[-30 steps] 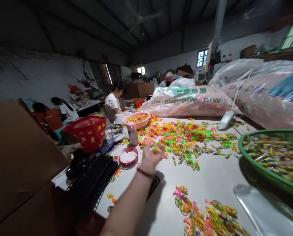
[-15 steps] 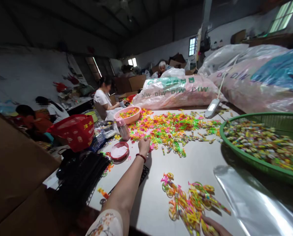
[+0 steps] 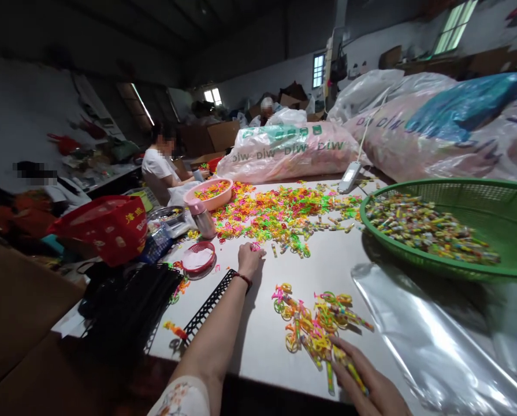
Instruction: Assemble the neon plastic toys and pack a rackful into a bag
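Note:
My left hand (image 3: 248,260), with a dark red bead bracelet at the wrist, reaches to the near edge of a spread of bright plastic pieces (image 3: 279,211). Its fingers are closed on a small pink plastic piece (image 3: 255,247). At the lower right, my right hand (image 3: 366,375) holds a thin yellow-green patterned tube (image 3: 357,377) between thumb and fingers. Just beyond it lies a smaller pile of coloured plastic pieces with tubes attached (image 3: 312,323). A black perforated strip (image 3: 208,306) lies left of my left forearm.
A green basket (image 3: 431,268) of small tubes stands at the right, above clear plastic bags (image 3: 418,323). To the left are a red round basket (image 3: 199,268), a pink-lidded bottle (image 3: 203,219), a pink basin (image 3: 221,202) and stacked black strips (image 3: 123,312). Other people sit further back.
The view has shifted right and slightly down. My left hand has drawn back a little from the spread with a pink piece. My right hand has come further into view, holding a tube.

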`<state>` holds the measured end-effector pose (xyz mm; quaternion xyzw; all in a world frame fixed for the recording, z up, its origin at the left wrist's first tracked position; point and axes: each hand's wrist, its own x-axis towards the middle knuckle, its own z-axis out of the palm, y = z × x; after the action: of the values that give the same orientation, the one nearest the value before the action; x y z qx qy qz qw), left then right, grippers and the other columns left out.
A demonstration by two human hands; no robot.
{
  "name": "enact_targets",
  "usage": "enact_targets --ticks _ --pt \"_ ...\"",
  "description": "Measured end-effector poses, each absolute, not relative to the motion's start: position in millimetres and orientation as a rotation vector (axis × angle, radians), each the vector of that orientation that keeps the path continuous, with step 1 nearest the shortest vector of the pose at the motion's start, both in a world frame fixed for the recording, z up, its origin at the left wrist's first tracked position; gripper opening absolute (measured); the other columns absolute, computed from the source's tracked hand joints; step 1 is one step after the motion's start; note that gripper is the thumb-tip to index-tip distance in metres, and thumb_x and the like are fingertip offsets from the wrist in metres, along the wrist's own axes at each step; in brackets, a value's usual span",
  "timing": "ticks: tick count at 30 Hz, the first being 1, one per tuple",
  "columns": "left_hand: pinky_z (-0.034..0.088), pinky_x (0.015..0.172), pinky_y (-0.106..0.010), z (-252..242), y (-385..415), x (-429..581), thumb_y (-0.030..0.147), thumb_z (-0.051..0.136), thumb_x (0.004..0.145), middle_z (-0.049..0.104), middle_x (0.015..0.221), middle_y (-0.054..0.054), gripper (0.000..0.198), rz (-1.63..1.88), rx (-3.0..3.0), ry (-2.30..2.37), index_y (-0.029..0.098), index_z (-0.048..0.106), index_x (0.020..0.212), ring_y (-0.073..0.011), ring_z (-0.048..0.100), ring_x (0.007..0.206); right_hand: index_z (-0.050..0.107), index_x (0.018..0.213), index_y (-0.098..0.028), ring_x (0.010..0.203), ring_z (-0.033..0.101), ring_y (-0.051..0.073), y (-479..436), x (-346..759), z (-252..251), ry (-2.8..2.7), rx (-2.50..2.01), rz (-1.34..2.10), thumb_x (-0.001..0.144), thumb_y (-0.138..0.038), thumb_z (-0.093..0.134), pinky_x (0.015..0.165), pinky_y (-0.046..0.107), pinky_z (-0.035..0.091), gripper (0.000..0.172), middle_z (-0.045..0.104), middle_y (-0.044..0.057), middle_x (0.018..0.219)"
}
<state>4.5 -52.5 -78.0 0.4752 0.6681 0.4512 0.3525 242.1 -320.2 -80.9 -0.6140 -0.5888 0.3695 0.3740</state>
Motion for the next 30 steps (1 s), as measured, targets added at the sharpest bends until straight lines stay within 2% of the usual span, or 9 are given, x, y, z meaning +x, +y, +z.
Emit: enact_targets --ticks 3,6,9,14,19,23,30 --pt "0.035 0.056 -0.021 -72.1 -77.2 7.3 0.031 0.070 0.075 0.044 0.060 0.003 0.036 1.229 1.079 1.552 0.020 0.038 0.061 -0.0102 0.047 0.059 0.064 0.118 -0.024 0.088 0.070 0.022 -313.8 236.4 -65.6 -1.464 -1.545 0.983 0.090 -0.053 0.051 0.076 0.026 0.058 0.042 0.074 0.004 0.093" --pt "0.033 0.050 -0.019 -65.4 -113.7 13.8 0.032 0.074 0.073 0.047 0.060 0.004 0.034 1.219 0.981 1.362 0.018 0.044 0.064 -0.0062 0.043 0.052 0.066 0.116 -0.023 0.089 0.068 0.022 -301.3 227.3 -54.9 -1.423 -1.466 1.064 0.091 -0.053 0.051 0.080 0.029 0.056 0.042 0.072 0.004 0.092" --pt "0.036 0.048 -0.018 -60.2 -158.7 22.3 0.031 0.076 0.071 0.054 0.063 0.001 0.027 1.142 0.831 1.161 0.015 0.055 0.072 -0.0063 0.046 0.052 0.067 0.115 -0.021 0.093 0.066 0.023 -288.0 214.9 -52.2 -1.403 -1.436 1.041 0.091 -0.052 0.051 0.085 0.033 0.053 0.042 0.071 0.006 0.097" --pt "0.045 0.053 -0.018 -52.5 -220.5 35.3 0.018 0.073 0.075 0.065 0.079 -0.004 0.014 0.970 0.344 0.771 0.013 0.064 0.085 -0.0091 0.057 0.063 0.063 0.107 -0.020 0.081 0.063 0.020 -278.0 195.3 -54.5 -1.468 -1.433 0.955 0.093 -0.048 0.048 0.076 0.032 0.051 0.035 0.068 0.004 0.086" --pt "0.043 0.053 -0.020 -48.8 -249.1 43.7 0.027 0.077 0.074 0.062 0.074 -0.001 0.024 1.072 0.433 0.779 0.014 0.058 0.082 -0.0083 0.054 0.059 0.064 0.097 -0.020 0.084 0.062 0.018 -285.0 185.4 -51.8 -1.533 -1.300 0.975 0.094 -0.043 0.048 0.077 0.029 0.048 0.027 0.066 0.002 0.091" --pt "0.037 0.047 -0.020 -51.6 -261.1 47.6 0.043 0.073 0.077 0.054 0.064 0.004 0.034 1.130 0.613 0.827 0.017 0.052 0.084 -0.0063 0.045 0.049 0.062 0.086 -0.020 0.077 0.058 0.017 -292.4 183.6 -48.3 -1.539 -1.317 0.968 0.094 -0.041 0.049 0.072 0.027 0.045 0.026 0.063 0.001 0.082" --pt "0.038 0.045 -0.020 -63.4 -265.6 50.1 0.055 0.066 0.080 0.052 0.063 0.006 0.041 1.168 0.765 0.953 0.020 0.048 0.092 -0.0071 0.044 0.046 0.060 0.081 -0.019 0.074 0.055 0.016 -297.3 182.2 -50.6 -1.559 -1.393 0.932 0.093 -0.041 0.051 0.069 0.027 0.042 0.026 0.060 0.000 0.077"
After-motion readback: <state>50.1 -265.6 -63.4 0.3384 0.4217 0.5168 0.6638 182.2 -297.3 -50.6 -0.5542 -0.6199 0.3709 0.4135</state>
